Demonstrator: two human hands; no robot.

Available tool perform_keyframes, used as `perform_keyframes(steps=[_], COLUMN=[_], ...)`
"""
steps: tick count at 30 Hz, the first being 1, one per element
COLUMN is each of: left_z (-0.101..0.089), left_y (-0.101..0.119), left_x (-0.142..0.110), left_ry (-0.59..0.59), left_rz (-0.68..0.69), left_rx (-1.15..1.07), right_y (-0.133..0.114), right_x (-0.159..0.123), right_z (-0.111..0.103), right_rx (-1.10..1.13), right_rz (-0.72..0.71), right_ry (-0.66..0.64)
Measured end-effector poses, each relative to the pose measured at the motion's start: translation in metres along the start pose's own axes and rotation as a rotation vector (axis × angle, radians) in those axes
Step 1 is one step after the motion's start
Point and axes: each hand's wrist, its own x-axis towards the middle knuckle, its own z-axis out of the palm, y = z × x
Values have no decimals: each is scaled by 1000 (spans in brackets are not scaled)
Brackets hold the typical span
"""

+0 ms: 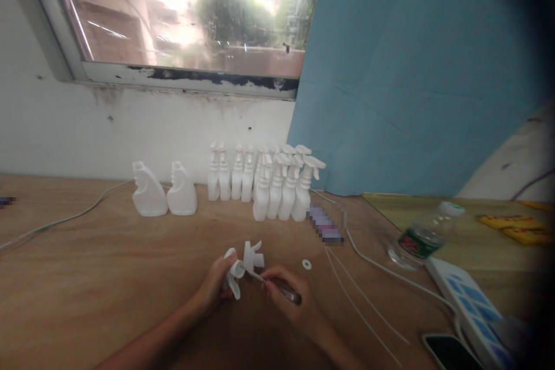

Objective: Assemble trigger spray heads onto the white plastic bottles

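Note:
My left hand (218, 277) is closed around a white trigger spray head (236, 269), its round collar turned to the right. In my right hand (291, 296) is a slim tool (255, 276) with a thin shaft and a dark rounded handle end. The tool's tip is at the collar opening; whether it touches inside I cannot tell. A second trigger spray head (251, 256) stands on the table just beyond my hands. A small white ring washer (306, 264) lies to the right of them.
Several white spray bottles (281, 193) with trigger heads stand by the wall; two headless bottles (150, 193) are left of them. Thin tubes (353, 296), a pixelated flat item (325, 224), a clear bottle (422, 243), a power strip (470, 306) and a phone (448, 351) lie right.

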Motion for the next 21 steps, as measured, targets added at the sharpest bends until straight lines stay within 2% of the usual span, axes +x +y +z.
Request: perform_keyframes(steps=[3, 5, 7, 9, 12, 16, 21], left_z=[0, 0, -1, -3, -7, -7, -5], left_y=[-4, -6, -8, -8, -8, -2, 5], left_x=[1, 1, 0, 0, 0, 1, 0], left_ry=[8, -56, -115, -120, -75, -162, -206], left_rz=[43, 68, 86, 69, -2, -54, -87], left_rx=[69, 122, 160, 173, 151, 114, 75], right_y=[-2, -1, 0, 3, 10, 20, 21], right_x=[-3, -5, -6, -8, -10, -10, -10], right_z=[1, 4, 8, 11, 13, 12, 12], right_rx=[-219, -297, -300, -262, -113, 229, 411], right_rz=[-223, -385, -450, -426, -290, -101, -37], right_ry=[-28, -38, -33, -39, -29, 10, 11])
